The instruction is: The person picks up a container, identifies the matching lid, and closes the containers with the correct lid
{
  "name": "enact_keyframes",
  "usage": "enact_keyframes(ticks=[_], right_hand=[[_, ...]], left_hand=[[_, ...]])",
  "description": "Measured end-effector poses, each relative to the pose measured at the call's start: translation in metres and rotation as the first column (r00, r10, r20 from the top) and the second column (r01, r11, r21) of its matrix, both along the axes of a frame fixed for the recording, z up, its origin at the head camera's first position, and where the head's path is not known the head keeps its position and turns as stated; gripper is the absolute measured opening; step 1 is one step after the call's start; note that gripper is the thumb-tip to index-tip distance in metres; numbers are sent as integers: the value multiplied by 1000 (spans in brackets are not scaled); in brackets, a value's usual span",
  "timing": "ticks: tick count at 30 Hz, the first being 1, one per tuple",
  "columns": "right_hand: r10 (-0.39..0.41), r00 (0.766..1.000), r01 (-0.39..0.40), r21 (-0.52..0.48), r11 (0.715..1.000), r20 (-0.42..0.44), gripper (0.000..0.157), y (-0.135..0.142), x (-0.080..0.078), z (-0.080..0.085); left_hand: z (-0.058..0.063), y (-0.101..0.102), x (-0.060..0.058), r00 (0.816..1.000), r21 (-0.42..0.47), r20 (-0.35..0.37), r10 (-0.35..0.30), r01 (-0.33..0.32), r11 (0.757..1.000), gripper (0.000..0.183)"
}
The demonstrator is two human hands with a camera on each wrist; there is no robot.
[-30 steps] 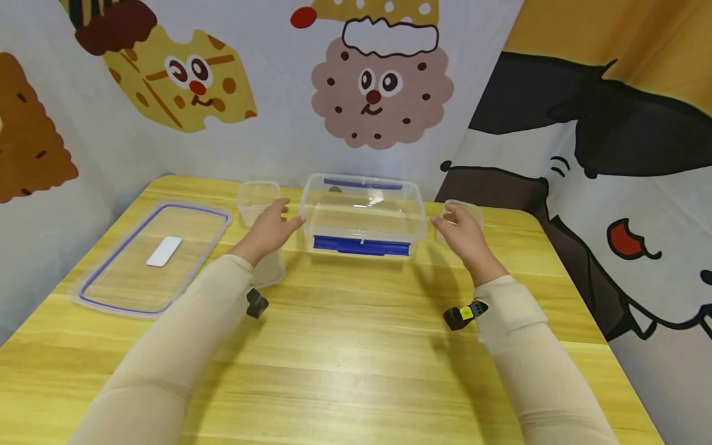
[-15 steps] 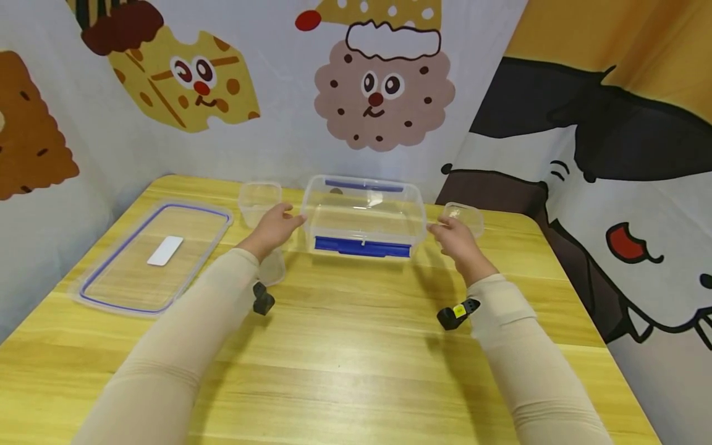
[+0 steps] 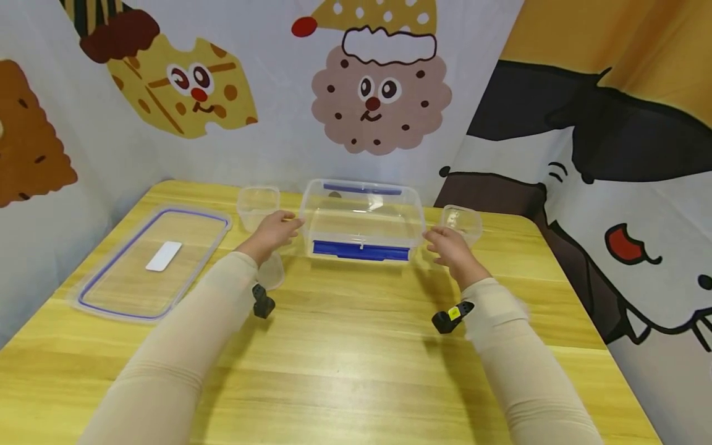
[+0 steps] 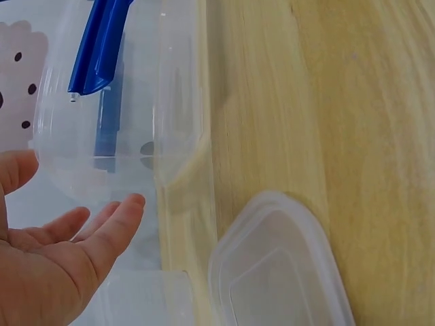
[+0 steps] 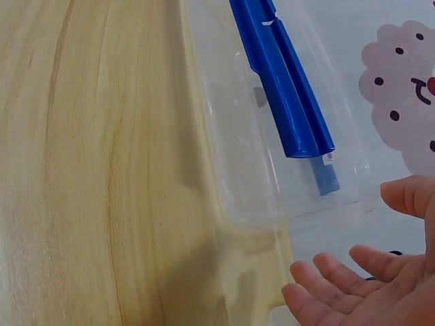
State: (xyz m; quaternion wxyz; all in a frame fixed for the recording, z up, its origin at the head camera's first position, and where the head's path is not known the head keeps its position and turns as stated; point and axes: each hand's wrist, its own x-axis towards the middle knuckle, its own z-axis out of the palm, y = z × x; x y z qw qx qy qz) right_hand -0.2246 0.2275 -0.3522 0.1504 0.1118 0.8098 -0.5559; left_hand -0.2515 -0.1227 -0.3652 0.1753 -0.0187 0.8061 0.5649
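A clear plastic food container (image 3: 364, 216) with blue clip latches stands at the back of the table, its top uncovered. My left hand (image 3: 272, 235) is at its left end, thumb tip right by the rim. In the left wrist view the fingers (image 4: 112, 238) spread loosely beside the wall. At the opposite end is my right hand (image 3: 452, 250), thumb tip close to the rim; its fingers (image 5: 326, 292) are relaxed, with the palm facing the container. A blue latch (image 5: 292, 102) hangs along the container's near side. Neither hand grips anything.
A large clear lid (image 3: 128, 284) with a blue seal and a white label (image 3: 164, 256) lies at left. Small clear tubs stand behind my left hand (image 3: 258, 201) and behind my right hand (image 3: 470, 224). A small lid (image 3: 271, 272) lies near my left wrist.
My right hand has moved left from beside the small tub to the container's right end. The left hand has shifted only slightly, its fingers now closer together. The container stays in place.
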Motion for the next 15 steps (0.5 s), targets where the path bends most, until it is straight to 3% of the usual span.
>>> enact_keyframes(ticks=[15], right_hand=[[-60,997,65,-153,986,41,53,-2,-8,-14]], left_hand=[[-4,1,0,1000,41,14,-21,21,999,58]])
